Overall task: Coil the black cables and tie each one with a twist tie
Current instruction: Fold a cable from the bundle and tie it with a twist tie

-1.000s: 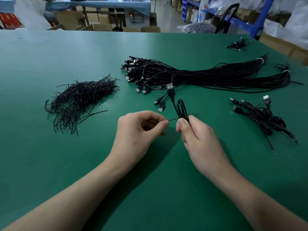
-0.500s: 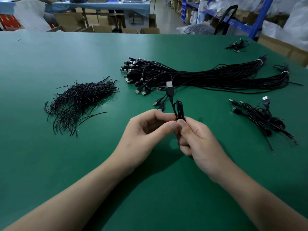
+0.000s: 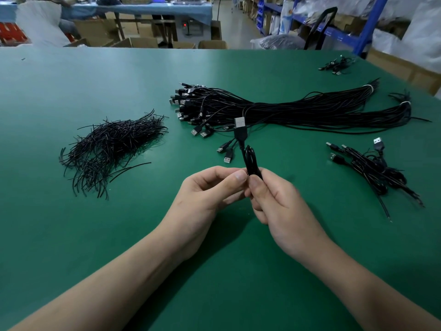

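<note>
1. Right hand (image 3: 279,201) grasps the lower part of the coiled black cable (image 3: 251,161), held above the near centre of the matte green table (image 3: 95,235); its silver-tipped USB plug (image 3: 239,126) points to the far side.
2. Left hand (image 3: 205,197) pinches thumb and forefinger against the coil's waist; any twist tie there is hidden.
3. Recommended: keep the loops squeezed flat while the tie ends are twisted tight. Spare ties lie in the loose black wire-tie pile (image 3: 112,149), left.

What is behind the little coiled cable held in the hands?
A long bundle of uncoiled cables lies behind it on the green table. The left hand and right hand cover the lower part of the coiled cable and any twist tie.
</note>
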### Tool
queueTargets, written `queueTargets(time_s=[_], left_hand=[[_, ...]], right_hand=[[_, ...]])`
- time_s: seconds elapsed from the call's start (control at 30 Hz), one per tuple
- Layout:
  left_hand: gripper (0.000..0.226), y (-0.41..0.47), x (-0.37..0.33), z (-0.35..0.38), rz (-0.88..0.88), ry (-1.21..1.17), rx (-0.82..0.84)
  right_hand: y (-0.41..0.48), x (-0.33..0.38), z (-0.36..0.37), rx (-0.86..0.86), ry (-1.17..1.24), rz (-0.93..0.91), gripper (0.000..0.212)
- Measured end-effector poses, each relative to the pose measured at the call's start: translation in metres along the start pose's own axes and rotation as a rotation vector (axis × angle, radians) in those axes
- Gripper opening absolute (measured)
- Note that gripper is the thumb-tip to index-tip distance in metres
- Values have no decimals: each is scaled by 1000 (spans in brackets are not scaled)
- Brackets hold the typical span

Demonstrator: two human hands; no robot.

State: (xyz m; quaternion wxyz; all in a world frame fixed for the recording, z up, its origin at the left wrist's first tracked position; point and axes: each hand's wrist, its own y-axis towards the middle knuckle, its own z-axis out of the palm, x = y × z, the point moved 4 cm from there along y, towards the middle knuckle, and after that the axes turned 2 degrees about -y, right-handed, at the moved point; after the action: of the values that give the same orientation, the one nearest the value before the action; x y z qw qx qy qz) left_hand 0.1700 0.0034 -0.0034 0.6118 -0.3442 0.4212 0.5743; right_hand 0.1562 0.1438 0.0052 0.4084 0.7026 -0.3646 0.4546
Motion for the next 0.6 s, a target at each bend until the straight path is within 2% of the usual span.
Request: queueTargets(time_s=[0.2, 0.4, 0.5, 0.6], left_hand=[[14, 1, -6, -1, 25, 50, 7], [16, 3, -19, -3, 186, 174, 46], [24, 2, -21, -1, 203, 162, 34], [25, 3, -21, 0, 184, 163, 46]], right_hand=[[-2, 9, 1, 0, -125, -92, 24], [-2, 4, -1, 66, -127, 1, 34], [-1, 3, 0, 119, -45, 69, 34], [-1, 3, 2, 209, 138, 141, 34]])
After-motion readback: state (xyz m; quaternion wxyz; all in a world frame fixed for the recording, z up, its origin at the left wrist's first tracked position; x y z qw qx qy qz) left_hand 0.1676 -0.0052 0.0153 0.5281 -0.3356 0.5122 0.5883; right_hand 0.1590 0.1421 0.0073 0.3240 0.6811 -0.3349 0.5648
